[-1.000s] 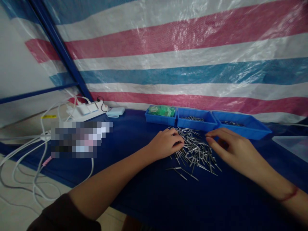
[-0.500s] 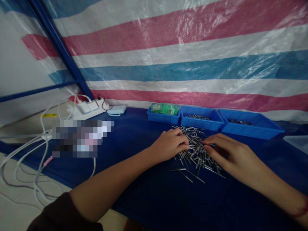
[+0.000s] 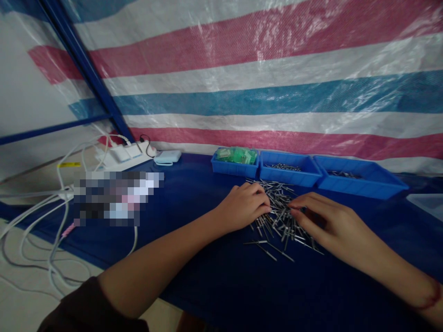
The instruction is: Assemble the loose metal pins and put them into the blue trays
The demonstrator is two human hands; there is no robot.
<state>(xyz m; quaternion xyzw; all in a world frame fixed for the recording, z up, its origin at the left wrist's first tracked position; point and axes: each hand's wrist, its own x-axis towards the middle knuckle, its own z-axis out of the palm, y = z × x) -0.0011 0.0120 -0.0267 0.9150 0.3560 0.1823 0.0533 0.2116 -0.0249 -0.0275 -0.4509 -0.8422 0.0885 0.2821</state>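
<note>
A loose heap of silver blind rivets, each with a thin pin, lies on the dark blue tabletop. At the heap's left side is my left hand, fingers curled and thumb closed against the forefinger; a rivet end seems to show at the fingertips. From the right, my right hand reaches over the heap with thumb and forefinger pinched together at what looks like a rivet, mostly hidden by the fingertips. Several stray rivets lie in front of the heap.
Behind the heap stand a blue bin with green packets, a middle blue bin and a right blue bin, both with rivets inside. To the left are a light blue case, a power strip, white cables and a blurred-out patch.
Hardly anything differs. My right hand has shifted very slightly left over the heap; my left hand keeps its place, and the view has moved a touch.
</note>
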